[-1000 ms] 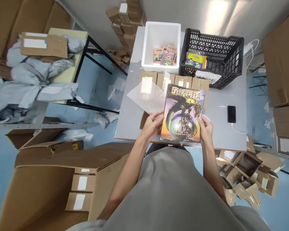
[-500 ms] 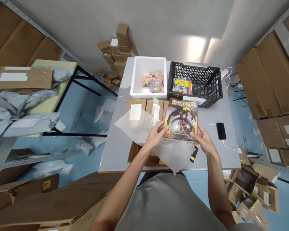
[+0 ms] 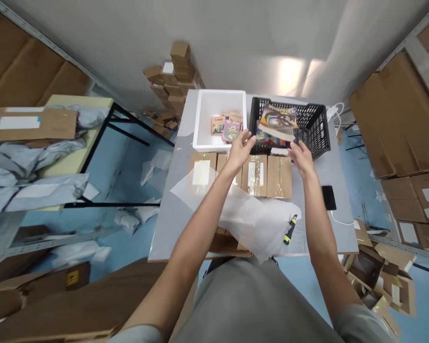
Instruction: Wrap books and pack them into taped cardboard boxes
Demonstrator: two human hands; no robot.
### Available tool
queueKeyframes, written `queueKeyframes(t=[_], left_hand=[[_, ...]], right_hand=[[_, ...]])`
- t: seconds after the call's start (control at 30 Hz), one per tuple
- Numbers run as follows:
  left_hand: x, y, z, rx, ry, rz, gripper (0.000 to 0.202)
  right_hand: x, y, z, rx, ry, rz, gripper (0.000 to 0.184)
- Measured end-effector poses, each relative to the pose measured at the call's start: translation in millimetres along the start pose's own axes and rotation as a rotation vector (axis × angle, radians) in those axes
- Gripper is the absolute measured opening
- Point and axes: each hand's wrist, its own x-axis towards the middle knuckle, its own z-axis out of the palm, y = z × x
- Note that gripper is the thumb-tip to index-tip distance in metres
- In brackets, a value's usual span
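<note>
A book with a dragon cover lies tilted inside the black plastic crate, over a colourful book. Just short of its near left corner is my left hand, fingers apart and holding nothing. My right hand hovers at the crate's front side, open, a small gap from the book's near right corner. Several taped cardboard boxes stand in a row beneath and between my hands. To the left, a white foam box holds several small books.
Translucent wrapping sheet covers part of an open carton at the table's front. A black and yellow cutter and a cabled phone lie on the right. Stacked cartons rise behind; empty cartons litter the floor.
Both hands have moved forward from the table's middle to the black crate. The dragon book has gone from between them into the crate, and both hands have let go.
</note>
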Motion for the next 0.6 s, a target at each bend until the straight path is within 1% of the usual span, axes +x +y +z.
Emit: queueKeyframes(t=[0.07,0.1,0.13,0.2,0.23,0.3,0.37,0.43,0.47,0.53,0.6], left_hand=[[-49,-23,-35.4,0.116,0.020,0.025,0.063],[-79,-33,-55.7,0.169,0.048,0.008,0.063],[-109,-41,-76.0,0.217,0.103,-0.026,0.061],[-169,-51,-112.8,0.275,0.283,-0.111,0.061],[-195,-54,-127.6,0.279,0.381,-0.150,0.061],[-238,-58,-147.6,0.265,0.517,-0.207,0.063],[-269,-60,-154.3,0.250,0.581,-0.241,0.063],[-289,-63,-148.8,0.245,0.582,-0.282,0.061],[-297,-65,-142.4,0.241,0.570,-0.324,0.061],[-306,-69,-125.2,0.211,0.550,-0.467,0.065],[-310,-73,-105.7,0.116,0.527,-0.651,0.071]], right_hand=[[-32,32,-13,-0.107,0.000,-0.014,0.103],[-55,48,-23,-0.155,-0.003,-0.020,0.104],[-81,65,-33,-0.182,0.020,-0.003,0.104],[-136,93,-56,-0.197,0.091,0.074,0.103],[-164,105,-66,-0.185,0.137,0.125,0.102],[-214,124,-81,-0.136,0.222,0.240,0.096],[-254,140,-89,-0.085,0.247,0.352,0.089],[-281,151,-87,-0.053,0.183,0.436,0.085],[-289,156,-84,-0.036,0.126,0.467,0.083],[-300,161,-73,0.007,0.029,0.501,0.079],[-304,159,-58,0.049,-0.002,0.490,0.072]])
